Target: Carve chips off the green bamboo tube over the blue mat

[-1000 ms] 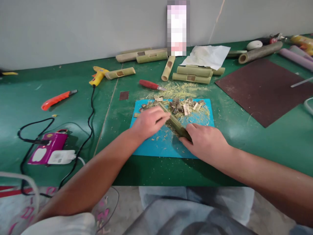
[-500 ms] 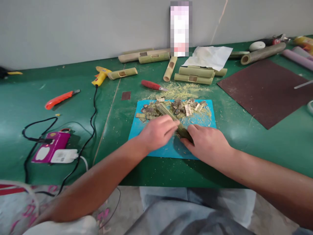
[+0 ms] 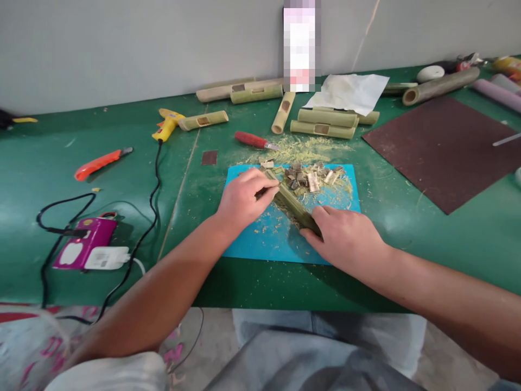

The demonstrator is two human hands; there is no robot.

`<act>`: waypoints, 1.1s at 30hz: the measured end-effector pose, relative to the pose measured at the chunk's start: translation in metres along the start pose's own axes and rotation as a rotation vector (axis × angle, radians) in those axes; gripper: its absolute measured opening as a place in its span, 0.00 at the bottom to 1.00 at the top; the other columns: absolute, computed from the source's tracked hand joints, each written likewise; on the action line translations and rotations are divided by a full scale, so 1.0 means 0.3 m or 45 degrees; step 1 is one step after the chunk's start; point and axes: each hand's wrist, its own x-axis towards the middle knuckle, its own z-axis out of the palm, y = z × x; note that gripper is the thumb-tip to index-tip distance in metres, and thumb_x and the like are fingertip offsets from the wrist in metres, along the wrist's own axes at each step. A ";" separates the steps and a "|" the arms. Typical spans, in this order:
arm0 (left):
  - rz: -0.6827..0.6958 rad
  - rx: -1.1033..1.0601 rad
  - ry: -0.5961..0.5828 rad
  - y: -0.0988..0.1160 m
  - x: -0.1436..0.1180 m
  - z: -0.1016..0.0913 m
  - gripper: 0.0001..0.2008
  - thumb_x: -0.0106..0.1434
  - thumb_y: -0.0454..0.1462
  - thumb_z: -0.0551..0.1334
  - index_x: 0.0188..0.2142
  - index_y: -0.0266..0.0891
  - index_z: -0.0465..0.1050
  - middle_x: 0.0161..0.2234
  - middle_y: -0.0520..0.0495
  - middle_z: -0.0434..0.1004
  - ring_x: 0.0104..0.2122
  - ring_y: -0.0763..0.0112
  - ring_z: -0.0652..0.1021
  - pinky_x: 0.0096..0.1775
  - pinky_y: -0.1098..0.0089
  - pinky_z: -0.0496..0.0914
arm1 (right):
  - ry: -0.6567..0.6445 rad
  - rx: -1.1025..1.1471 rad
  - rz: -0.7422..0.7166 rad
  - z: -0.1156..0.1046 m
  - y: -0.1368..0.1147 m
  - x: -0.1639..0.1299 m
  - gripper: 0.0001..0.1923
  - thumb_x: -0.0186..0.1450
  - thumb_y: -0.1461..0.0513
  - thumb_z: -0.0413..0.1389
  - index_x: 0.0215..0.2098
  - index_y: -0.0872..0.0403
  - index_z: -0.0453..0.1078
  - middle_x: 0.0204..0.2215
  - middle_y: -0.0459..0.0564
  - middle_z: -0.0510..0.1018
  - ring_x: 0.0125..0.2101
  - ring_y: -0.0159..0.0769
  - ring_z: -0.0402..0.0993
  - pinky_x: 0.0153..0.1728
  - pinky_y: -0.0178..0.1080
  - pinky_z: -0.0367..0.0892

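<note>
On the blue mat (image 3: 260, 244) the right hand (image 3: 345, 239) was closed around the near end of a green bamboo piece (image 3: 292, 203) lying slantwise, while the left hand (image 3: 244, 198) pinched a small, indistinct tool against its far end.

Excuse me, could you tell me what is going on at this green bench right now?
A person is working a green bamboo tube lying slantwise on a blue cutting mat. The right hand grips its near end, while the left hand presses a small tool, mostly hidden, against its far part. Cut chips and shavings lie piled on the mat's far edge.
</note>
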 end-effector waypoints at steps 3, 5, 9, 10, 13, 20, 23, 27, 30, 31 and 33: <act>0.129 0.013 -0.090 0.032 -0.014 0.008 0.10 0.69 0.39 0.60 0.38 0.36 0.79 0.29 0.48 0.76 0.28 0.73 0.76 0.32 0.72 0.71 | -0.002 -0.002 -0.006 -0.001 0.000 0.001 0.14 0.69 0.54 0.50 0.37 0.55 0.69 0.31 0.52 0.79 0.27 0.37 0.74 0.24 0.39 0.41; 0.236 0.045 -0.183 0.046 -0.022 0.010 0.13 0.71 0.40 0.57 0.41 0.37 0.79 0.28 0.48 0.76 0.28 0.73 0.76 0.31 0.73 0.69 | -0.011 -0.003 -0.004 0.000 0.000 0.000 0.14 0.70 0.54 0.49 0.37 0.55 0.69 0.31 0.52 0.79 0.27 0.37 0.74 0.23 0.39 0.40; 0.236 0.178 -0.113 0.031 -0.016 0.007 0.14 0.72 0.39 0.56 0.39 0.36 0.80 0.28 0.47 0.76 0.29 0.71 0.75 0.31 0.72 0.68 | -0.005 -0.005 0.002 0.002 0.001 -0.001 0.14 0.70 0.53 0.49 0.36 0.55 0.69 0.31 0.52 0.79 0.28 0.37 0.75 0.24 0.39 0.40; 0.218 0.195 -0.066 0.025 -0.014 0.008 0.14 0.72 0.39 0.56 0.37 0.35 0.80 0.27 0.46 0.76 0.29 0.71 0.75 0.31 0.71 0.68 | 0.000 -0.005 0.003 0.003 0.001 -0.002 0.14 0.70 0.53 0.49 0.36 0.55 0.69 0.31 0.52 0.79 0.28 0.38 0.75 0.24 0.39 0.40; 0.241 0.139 -0.091 0.020 -0.017 0.012 0.14 0.72 0.38 0.56 0.40 0.33 0.79 0.27 0.45 0.76 0.29 0.70 0.75 0.31 0.71 0.68 | -0.015 -0.003 0.008 0.003 0.002 -0.001 0.14 0.69 0.53 0.49 0.37 0.55 0.69 0.31 0.52 0.79 0.28 0.38 0.75 0.24 0.39 0.40; 0.143 0.153 -0.076 -0.006 -0.014 0.008 0.16 0.72 0.39 0.55 0.37 0.35 0.80 0.27 0.45 0.75 0.28 0.70 0.74 0.32 0.69 0.69 | -0.009 -0.012 0.003 -0.003 0.000 -0.004 0.14 0.70 0.53 0.49 0.38 0.55 0.69 0.31 0.52 0.79 0.28 0.38 0.75 0.24 0.39 0.42; 0.221 0.123 -0.189 0.002 -0.018 0.009 0.16 0.73 0.39 0.53 0.41 0.36 0.79 0.26 0.47 0.74 0.28 0.71 0.74 0.33 0.70 0.69 | -0.030 -0.019 0.008 -0.006 -0.001 -0.003 0.14 0.70 0.53 0.49 0.37 0.55 0.69 0.31 0.52 0.79 0.28 0.39 0.75 0.24 0.39 0.42; 0.187 0.175 -0.106 0.003 -0.023 0.010 0.16 0.73 0.39 0.53 0.42 0.37 0.79 0.27 0.47 0.75 0.29 0.71 0.75 0.32 0.71 0.69 | -0.015 -0.021 -0.002 -0.004 0.000 -0.002 0.14 0.70 0.54 0.49 0.37 0.55 0.69 0.32 0.52 0.79 0.28 0.38 0.75 0.24 0.39 0.42; 0.220 0.209 -0.079 0.012 -0.026 0.008 0.17 0.73 0.39 0.52 0.37 0.36 0.79 0.25 0.46 0.74 0.27 0.71 0.73 0.30 0.70 0.68 | -0.016 -0.018 0.004 0.000 0.000 -0.003 0.13 0.70 0.54 0.50 0.37 0.55 0.69 0.32 0.52 0.79 0.28 0.38 0.75 0.24 0.39 0.41; 0.284 0.176 -0.147 0.019 -0.028 0.008 0.17 0.73 0.38 0.52 0.40 0.35 0.79 0.26 0.46 0.74 0.28 0.71 0.74 0.31 0.70 0.68 | -0.022 -0.015 0.001 0.001 0.000 -0.003 0.13 0.69 0.54 0.50 0.37 0.55 0.69 0.32 0.52 0.79 0.28 0.38 0.75 0.24 0.39 0.41; 0.363 0.130 -0.215 0.033 -0.032 0.006 0.16 0.73 0.37 0.52 0.45 0.34 0.78 0.27 0.46 0.75 0.28 0.71 0.74 0.31 0.71 0.68 | -0.029 -0.008 -0.007 0.000 -0.001 -0.004 0.13 0.69 0.54 0.50 0.37 0.55 0.69 0.32 0.51 0.79 0.29 0.39 0.76 0.24 0.40 0.41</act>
